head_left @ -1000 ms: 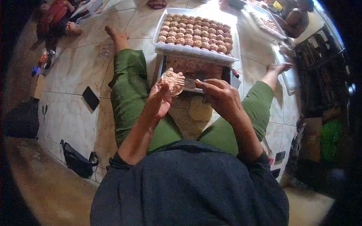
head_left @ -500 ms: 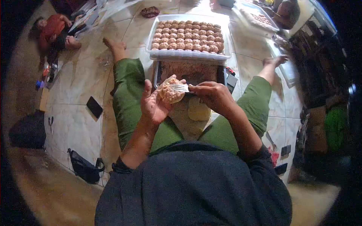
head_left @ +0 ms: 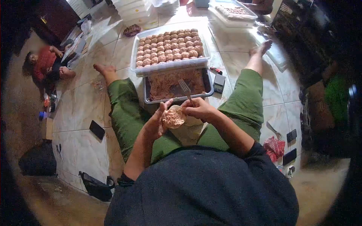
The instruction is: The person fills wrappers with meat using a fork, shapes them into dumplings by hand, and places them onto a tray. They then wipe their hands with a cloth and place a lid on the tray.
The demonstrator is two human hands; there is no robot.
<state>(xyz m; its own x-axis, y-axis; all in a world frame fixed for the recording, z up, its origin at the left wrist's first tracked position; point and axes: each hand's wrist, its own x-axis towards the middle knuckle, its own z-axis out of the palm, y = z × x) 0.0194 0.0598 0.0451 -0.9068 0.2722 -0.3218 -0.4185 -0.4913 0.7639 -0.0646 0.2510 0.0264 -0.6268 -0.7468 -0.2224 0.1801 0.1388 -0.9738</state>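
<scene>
In the head view, my left hand [head_left: 154, 125] cups a round, pale dumpling wrapper with minced filling [head_left: 174, 118], its fingers curled around the side. A metal fork [head_left: 184, 87] is gripped in my right hand [head_left: 202, 110], tines pointing up and away from me. The right fingertips touch the wrapper's edge. Just beyond both hands lies a dark tray [head_left: 146, 98] with a layer of minced filling [head_left: 160, 83]. Under the hands, between my legs, a pale stack of what look like wrappers [head_left: 191, 129] is partly hidden.
A clear plastic container [head_left: 173, 67] with rows of filled dumplings [head_left: 169, 47] stands behind the tray. To its right are a small scale [head_left: 219, 83] and a red object [head_left: 216, 70]. A phone [head_left: 97, 130] lies left, a red checked cloth [head_left: 274, 148] right. A person [head_left: 46, 64] sits far left.
The fork has come off the filling and swung upright in my right hand. Both hands sit closer to my body, and the right fingers now reach the wrapper edge. The view has shifted.
</scene>
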